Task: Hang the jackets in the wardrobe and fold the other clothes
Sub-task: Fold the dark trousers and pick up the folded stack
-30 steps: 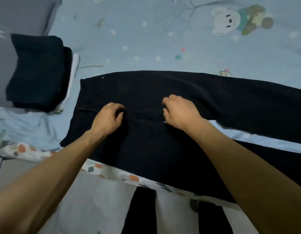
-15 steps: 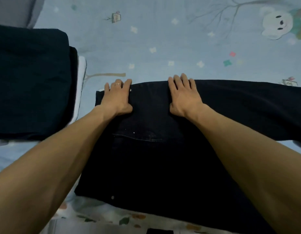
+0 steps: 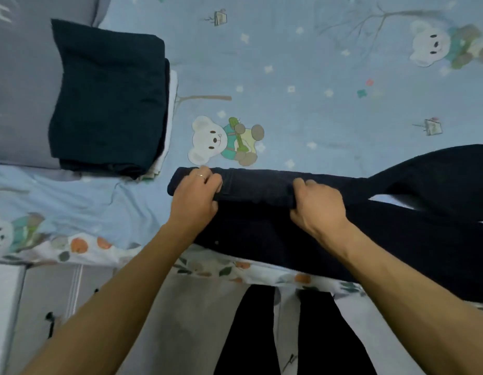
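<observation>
left hand [image 3: 194, 196]: grips the waist end of the dark trousers [image 3: 275, 231]
right hand [image 3: 317, 207]: fingers curled round the same lifted fold
trousers: on the blue bedsheet [image 3: 316, 104] — legs trailing right
folded stack [image 3: 107, 96]: left, apart

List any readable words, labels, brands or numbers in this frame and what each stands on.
"H": a pale letter cut off by the frame's edge, on the grey pillow.
More pale marks lower on the pillow: too cropped to read.
Dark trousers, folded pile, bedsheet: no text.
</observation>
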Demonstrator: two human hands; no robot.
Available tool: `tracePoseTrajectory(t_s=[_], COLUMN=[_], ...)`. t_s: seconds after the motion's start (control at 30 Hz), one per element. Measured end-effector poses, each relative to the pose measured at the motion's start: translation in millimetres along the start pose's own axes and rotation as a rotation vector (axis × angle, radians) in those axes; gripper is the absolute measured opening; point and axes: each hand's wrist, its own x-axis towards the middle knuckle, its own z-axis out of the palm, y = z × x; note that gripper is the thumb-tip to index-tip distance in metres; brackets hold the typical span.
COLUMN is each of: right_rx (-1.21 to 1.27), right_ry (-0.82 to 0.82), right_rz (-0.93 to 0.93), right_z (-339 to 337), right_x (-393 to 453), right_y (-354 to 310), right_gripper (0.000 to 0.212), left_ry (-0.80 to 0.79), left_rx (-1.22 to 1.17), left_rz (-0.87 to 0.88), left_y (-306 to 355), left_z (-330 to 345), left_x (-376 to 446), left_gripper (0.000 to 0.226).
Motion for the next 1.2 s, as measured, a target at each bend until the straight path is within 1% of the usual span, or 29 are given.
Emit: tracePoseTrajectory(t_s=[0.07,0.13,0.2,0.27,0.33,0.37,0.43,0.5,0.57,0.63,0.67,0.7,0.77,0.8,0.83,0.9,0.97,1.03,1.1,1.17,1.2], right_rx=[0.000,-0.002,-0.006,-0.049,-0.066,-0.045,-0.001,0.035,0.045,-0.062,-0.141,-0.218,-0.281,-0.264,-0.230,-0.135,-0.068,-0.069,-0.174,-0.301,-0.343], right_ry=[-0.042,-0.144,-0.222,-0.273,-0.282,-0.266,-0.211,-0.202,-0.252,-0.295,-0.300,-0.297,-0.272,-0.262,-0.256,-0.223,-0.208,-0.216,-0.246,-0.217,-0.186], right_rz=[-0.009,-0.002,0.045,0.119,0.109,0.089,0.037,-0.019,-0.042,-0.015,0.001,0.016,0.008,-0.013,-0.040,-0.092,-0.150,-0.193,-0.187,-0.207,-0.227], right_z=[11,27,45,60,70,74,78,78,80,81,81,81,82,82,83,84,86,89,91,92,91], right_x=[-23,-43,-55,-65,-68,-70,-70,-69,-70,-71,-73,-76,-82,-85,-88,-93,-98,-103,-110,-116,-119], right_y=[-16,-24,-21,-9,0,2,2,-1,4,29,44,60,83,87,84,73,69,85,122,156,170], right_gripper=[0.031,0.032,0.032,0.030,0.028,0.027,0.026,0.030,0.038,0.042,0.043,0.041,0.035,0.032,0.029,0.024,0.025,0.030,0.033,0.037,0.037], left_ry=[-0.037,-0.136,-0.227,-0.272,-0.258,-0.245,-0.253,-0.269,-0.284,-0.265,-0.253,-0.237,-0.228,-0.216,-0.199,-0.206,-0.274,-0.343,-0.388,-0.387,-0.362], left_rx=[-0.002,0.002,0.028,0.050,0.068,0.065,0.046,0.023,0.040,0.057,0.082,0.128,0.223,0.248,0.250,0.207,0.134,0.072,0.082,0.083,0.080], left_rz=[-0.020,-0.048,-0.061,-0.086,-0.142,-0.150,-0.093,-0.050,-0.118,-0.210,-0.235,-0.249,-0.277,-0.282,-0.255,-0.129,-0.011,0.047,0.041,-0.061,-0.122], left_y=[-7,-11,-14,-14,-11,-6,13,33,40,37,35,38,60,77,96,138,180,212,233,237,238], left_z=[9,24,39,56,66,71,78,86,91,97,98,100,103,104,105,114,125,137,149,152,153], left_x=[-29,-54,-70,-82,-84,-83,-79,-76,-75,-76,-80,-84,-95,-98,-101,-99,-89,-77,-69,-67,-68], left_gripper=[0.040,0.042,0.039,0.032,0.030,0.036,0.048,0.052,0.049,0.044,0.047,0.056,0.090,0.102,0.102,0.097,0.090,0.071,0.050,0.042,0.040])
